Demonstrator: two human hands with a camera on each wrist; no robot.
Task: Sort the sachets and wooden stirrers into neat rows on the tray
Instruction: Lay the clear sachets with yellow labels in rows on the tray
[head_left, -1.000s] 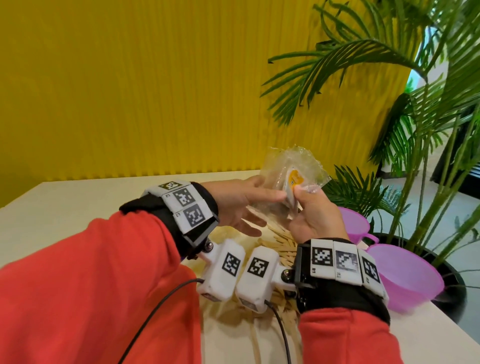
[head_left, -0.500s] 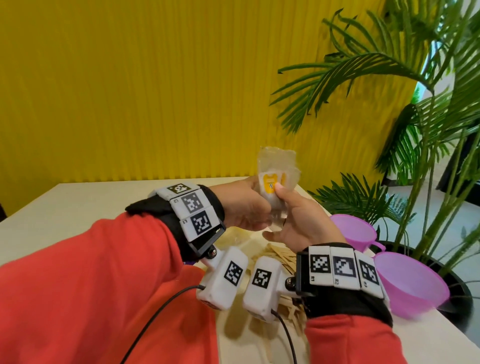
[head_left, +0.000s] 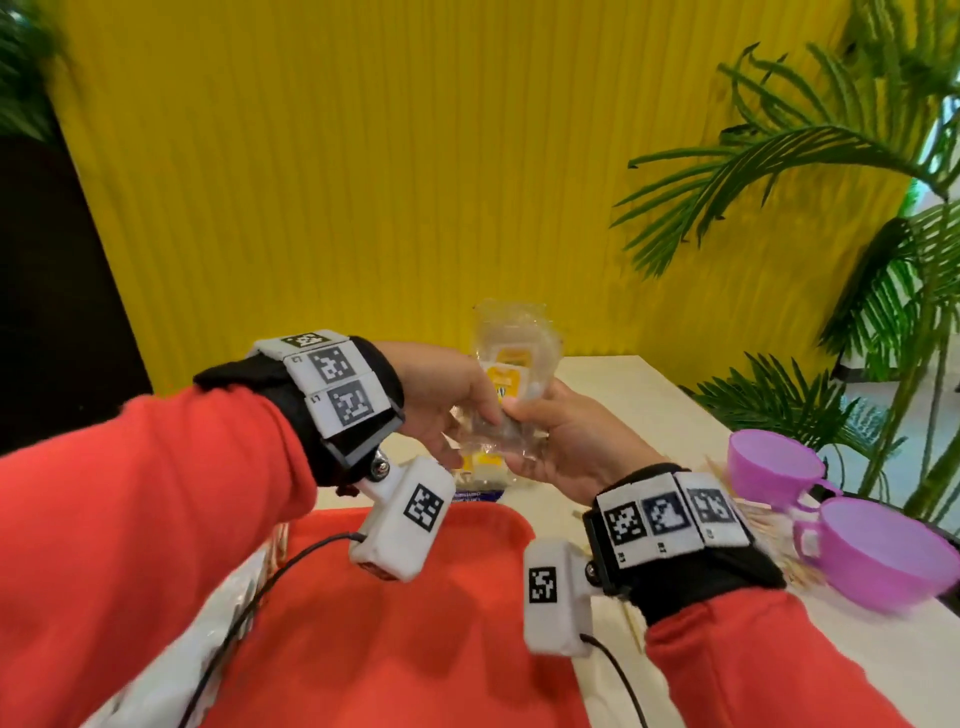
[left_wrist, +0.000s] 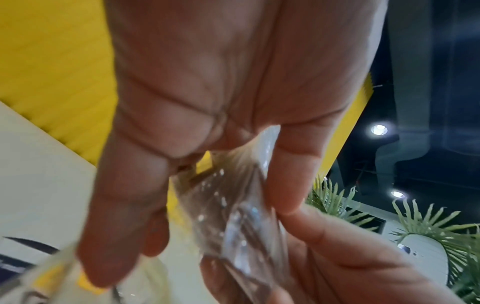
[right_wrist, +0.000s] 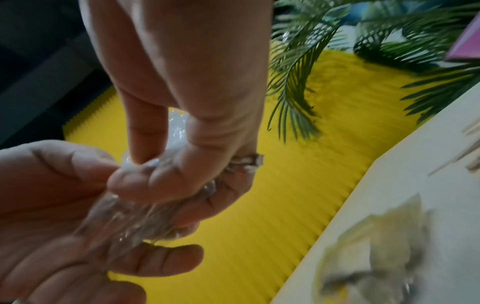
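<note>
A clear plastic bag with yellow-and-white sachets inside is held upright above the table, beyond the red tray. My left hand pinches the bag's lower part from the left, and my right hand grips it from the right. The crumpled clear plastic shows between thumb and fingers in the left wrist view, and again as plastic bunched in both hands in the right wrist view. More sachets lie on the table under the hands. Wooden stirrers lie beside my right wrist.
Two purple cups stand at the table's right edge, next to palm plants. A yellow ribbed wall runs behind the cream table. Clear wrapping lies left of the tray.
Both hands turned the bag upright and carried it left. The view swung left and down, bringing the red tray into sight. Both hands keep their hold.
</note>
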